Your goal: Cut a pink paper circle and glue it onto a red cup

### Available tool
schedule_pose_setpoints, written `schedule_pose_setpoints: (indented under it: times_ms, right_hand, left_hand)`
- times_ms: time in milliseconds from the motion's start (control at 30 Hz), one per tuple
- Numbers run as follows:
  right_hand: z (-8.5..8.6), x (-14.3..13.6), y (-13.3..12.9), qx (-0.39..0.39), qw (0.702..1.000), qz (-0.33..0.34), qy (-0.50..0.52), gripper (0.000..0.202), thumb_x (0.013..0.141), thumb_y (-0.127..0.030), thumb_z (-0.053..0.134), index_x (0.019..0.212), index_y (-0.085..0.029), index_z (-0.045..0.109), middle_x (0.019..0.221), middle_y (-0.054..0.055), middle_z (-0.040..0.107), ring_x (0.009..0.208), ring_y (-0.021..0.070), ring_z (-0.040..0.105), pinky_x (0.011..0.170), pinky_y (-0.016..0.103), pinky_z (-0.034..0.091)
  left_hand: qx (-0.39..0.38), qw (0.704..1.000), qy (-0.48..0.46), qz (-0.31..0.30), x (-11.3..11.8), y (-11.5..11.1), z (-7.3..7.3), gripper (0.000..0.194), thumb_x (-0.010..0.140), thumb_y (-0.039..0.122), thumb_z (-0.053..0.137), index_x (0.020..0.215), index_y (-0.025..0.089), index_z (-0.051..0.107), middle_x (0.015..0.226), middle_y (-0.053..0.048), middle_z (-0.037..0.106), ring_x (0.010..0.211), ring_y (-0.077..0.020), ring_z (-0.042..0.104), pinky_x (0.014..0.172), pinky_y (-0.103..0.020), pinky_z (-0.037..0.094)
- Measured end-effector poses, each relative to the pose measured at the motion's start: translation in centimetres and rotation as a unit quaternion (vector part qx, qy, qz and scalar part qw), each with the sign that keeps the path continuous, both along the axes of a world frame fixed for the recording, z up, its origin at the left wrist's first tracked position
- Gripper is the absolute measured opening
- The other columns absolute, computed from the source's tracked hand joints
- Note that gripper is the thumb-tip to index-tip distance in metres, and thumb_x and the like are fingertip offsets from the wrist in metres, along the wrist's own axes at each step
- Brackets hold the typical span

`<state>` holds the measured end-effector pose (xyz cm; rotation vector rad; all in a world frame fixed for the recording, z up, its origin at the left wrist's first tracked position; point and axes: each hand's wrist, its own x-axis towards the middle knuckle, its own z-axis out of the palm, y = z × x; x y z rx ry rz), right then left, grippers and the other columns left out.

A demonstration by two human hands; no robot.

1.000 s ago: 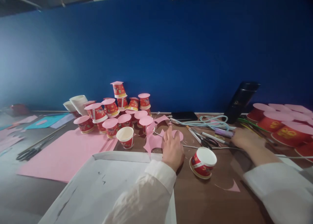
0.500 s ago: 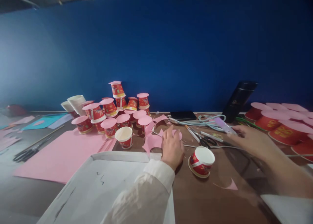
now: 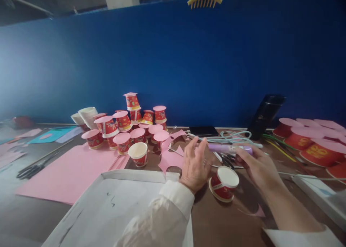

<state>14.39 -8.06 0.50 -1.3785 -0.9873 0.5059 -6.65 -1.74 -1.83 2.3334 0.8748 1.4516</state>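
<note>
My right hand (image 3: 255, 164) grips a purple glue stick (image 3: 224, 148), held level above the table with its left end pointing at my other hand. My left hand (image 3: 196, 166) has its fingers raised and apart, close to that end; whether they touch it is unclear. Behind the left fingers lies a cut pink paper scrap (image 3: 171, 158), partly covered. Between my hands a red and white paper cup (image 3: 224, 184) stands tilted in another rim, mouth up. To the left of my left hand is another upright paper cup (image 3: 138, 154).
Red cups topped with pink paper discs (image 3: 121, 138) are stacked at left, beside pink sheets (image 3: 70, 171). A white tray (image 3: 129, 173) lies in front. Scissors (image 3: 228, 160), cables (image 3: 235, 134), a phone (image 3: 203, 131) and a black bottle (image 3: 266, 115) sit behind.
My right hand has brought the glue stick leftward, toward my left hand. My left hand has lifted its fingers off the pink paper. The view has tilted up slightly.
</note>
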Motion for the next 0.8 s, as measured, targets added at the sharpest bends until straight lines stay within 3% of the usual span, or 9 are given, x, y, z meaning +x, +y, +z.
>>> schedule_pose_setpoints:
  times_ms: [100, 200, 367, 467, 667, 800]
  right_hand:
    - [-0.2, -0.7, -0.3, 0.017, 0.999, 0.020, 0.044, 0.048, 0.073, -0.067, 0.084, 0.092, -0.024, 0.074, 0.067, -0.002, 0.061, 0.059, 0.0155, 0.054, 0.056, 0.030, 0.048]
    - [0.0, -1.3, -0.7, 0.035, 0.995, 0.030, 0.091, 0.048, 0.074, -0.065, 0.085, 0.099, -0.024, 0.075, 0.069, -0.003, 0.060, 0.059, 0.0150, 0.052, 0.055, 0.029, 0.047]
    - [-0.1, -1.9, -1.4, 0.035, 0.995, 0.063, 0.067, 0.047, 0.086, -0.068, 0.074, 0.106, -0.026, 0.078, 0.087, 0.003, 0.073, 0.074, 0.0195, 0.063, 0.066, 0.032, 0.054]
    - [-0.1, -2.4, -1.8, 0.029, 0.996, 0.078, 0.035, 0.054, 0.084, -0.071, 0.075, 0.109, -0.024, 0.079, 0.098, 0.006, 0.079, 0.082, 0.0222, 0.069, 0.076, 0.035, 0.057]
    - [-0.9, -2.7, -1.8, 0.053, 0.987, 0.135, 0.071, 0.050, 0.085, -0.068, 0.077, 0.108, -0.024, 0.081, 0.100, 0.007, 0.081, 0.087, 0.0238, 0.073, 0.082, 0.036, 0.059]
    - [-1.2, -2.6, -1.7, 0.078, 0.986, 0.134, 0.068, 0.045, 0.088, -0.066, 0.076, 0.106, -0.025, 0.082, 0.102, 0.008, 0.081, 0.091, 0.0256, 0.074, 0.084, 0.036, 0.059]
  left_hand:
    - [-0.011, 0.998, 0.040, -0.042, 0.2, 0.3, 0.3, 0.045, 0.105, 0.036, 0.056, 0.147, 0.022, 0.061, 0.137, -0.018, 0.069, 0.128, -0.0309, 0.064, 0.115, -0.050, 0.050]
    - [-0.009, 0.996, 0.075, -0.048, 0.2, 0.2, 0.5, 0.039, 0.107, 0.038, 0.052, 0.139, 0.021, 0.067, 0.117, -0.015, 0.077, 0.113, -0.0300, 0.069, 0.107, -0.050, 0.054]
    - [0.073, 0.995, 0.041, -0.047, -0.4, -0.8, 1.2, 0.036, 0.108, 0.036, 0.051, 0.136, 0.020, 0.067, 0.117, -0.014, 0.077, 0.109, -0.0276, 0.070, 0.105, -0.046, 0.056]
    - [0.135, 0.989, 0.009, -0.055, -0.6, -1.6, 1.6, 0.032, 0.108, 0.032, 0.052, 0.134, 0.018, 0.064, 0.118, -0.015, 0.077, 0.107, -0.0249, 0.071, 0.103, -0.043, 0.056]
    - [0.175, 0.984, 0.025, -0.023, -0.5, -2.7, 2.1, 0.035, 0.107, 0.040, 0.056, 0.133, 0.017, 0.059, 0.111, -0.014, 0.075, 0.098, -0.0240, 0.070, 0.091, -0.039, 0.059]
    - [0.202, 0.978, 0.050, 0.002, -0.3, -2.9, 2.2, 0.033, 0.110, 0.047, 0.046, 0.115, 0.017, 0.061, 0.094, -0.009, 0.072, 0.084, -0.0223, 0.067, 0.078, -0.037, 0.057]
